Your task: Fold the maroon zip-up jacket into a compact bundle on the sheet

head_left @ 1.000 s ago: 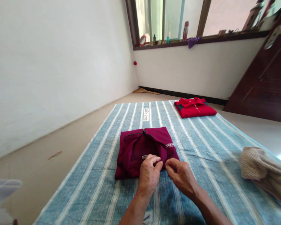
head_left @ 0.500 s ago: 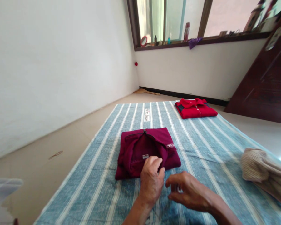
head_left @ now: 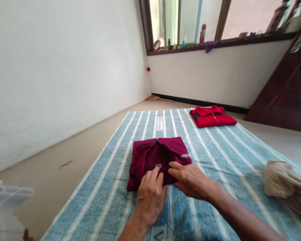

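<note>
A folded maroon zip-neck top (head_left: 175, 145) lies on the bed's blue-and-white striped sheet, its collar opening facing up and a small white tag inside. My left hand (head_left: 150, 194) rests on the near edge of the collar, fingers stretched forward over the cloth and the thumb lower down. To its right, my right hand (head_left: 190, 177) lies over the near right part of the top, with its fingers extended on the collar's side. The lettering on the top's right side is partly covered.
A folded red top (head_left: 213, 117) sits at the far right of the striped sheet (head_left: 110, 167). Bunched beige knitwear (head_left: 278, 180) lies at the right edge. A brown door (head_left: 283, 87) stands at right, and a white plastic item (head_left: 7, 197) at lower left.
My right hand has moved from the sheet onto the top's near right side. My left hand has shifted left along the collar, its fingers flatter. The view has turned slightly.
</note>
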Demonstrator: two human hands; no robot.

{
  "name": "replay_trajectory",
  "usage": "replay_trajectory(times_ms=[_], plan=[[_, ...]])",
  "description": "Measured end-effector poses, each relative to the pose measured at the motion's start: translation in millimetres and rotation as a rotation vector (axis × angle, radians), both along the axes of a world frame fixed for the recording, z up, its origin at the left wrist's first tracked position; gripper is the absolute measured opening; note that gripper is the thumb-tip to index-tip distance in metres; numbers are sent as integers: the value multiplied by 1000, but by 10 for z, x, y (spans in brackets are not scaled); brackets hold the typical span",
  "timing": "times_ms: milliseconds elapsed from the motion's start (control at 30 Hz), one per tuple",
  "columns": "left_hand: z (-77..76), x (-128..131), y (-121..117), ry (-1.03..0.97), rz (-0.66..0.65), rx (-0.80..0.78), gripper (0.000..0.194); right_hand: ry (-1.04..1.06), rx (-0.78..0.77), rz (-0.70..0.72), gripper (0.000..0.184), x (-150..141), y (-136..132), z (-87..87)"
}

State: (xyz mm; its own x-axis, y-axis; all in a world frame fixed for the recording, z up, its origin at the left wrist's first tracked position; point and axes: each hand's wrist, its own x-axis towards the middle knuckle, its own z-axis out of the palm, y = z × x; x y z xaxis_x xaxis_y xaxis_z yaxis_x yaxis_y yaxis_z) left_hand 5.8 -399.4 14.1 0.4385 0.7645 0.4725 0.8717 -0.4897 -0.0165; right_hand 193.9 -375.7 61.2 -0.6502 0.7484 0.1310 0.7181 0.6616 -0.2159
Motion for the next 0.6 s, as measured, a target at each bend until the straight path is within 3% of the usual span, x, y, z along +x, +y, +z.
replay_trajectory(times_ms=[133, 233, 600], plan=[[30, -47, 22, 78, -21, -10, 26, -179, 48, 24, 9, -47, 65, -13], [28, -45, 40, 104, -20, 22, 23, -237, 83, 17, 11, -53, 96, -48], [35, -52, 136, 187, -35, 151, 23, -150, 212, -4, 17, -11, 154, -90]])
